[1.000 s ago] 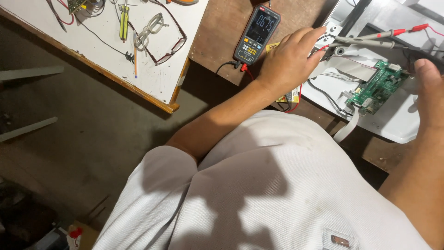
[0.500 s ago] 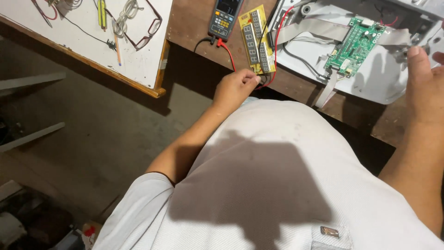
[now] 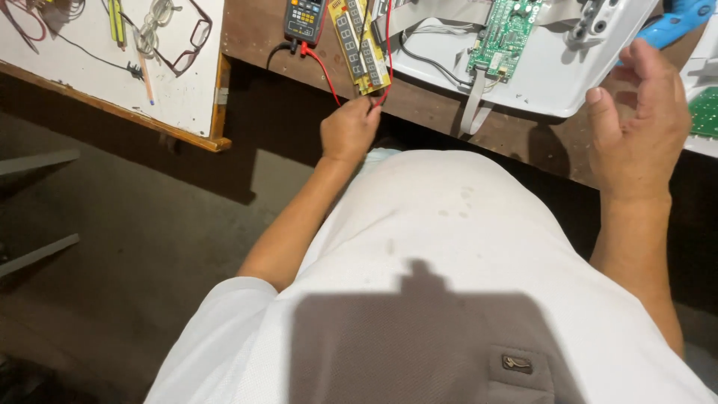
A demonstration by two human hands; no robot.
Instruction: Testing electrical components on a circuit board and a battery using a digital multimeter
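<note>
A brown wooden desk (image 3: 434, 112) runs along the top, its front edge worn and its underside in deep shadow. To its left lies a white board (image 3: 90, 82) framed in pale wood, tilted across the corner. Below both spreads a dull grey-brown floor (image 3: 127, 247), dim and bare-looking, with two pale grey slats (image 3: 34, 161) reaching in from the left edge.

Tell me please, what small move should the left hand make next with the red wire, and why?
Probably the left hand should draw the red wire gently toward the table edge to free its slack. The fingers pinch it near the edge, and it lies partly across the yellow display board on its way to the multimeter. The right hand is open and holds nothing, near the white plastic housing.
</note>
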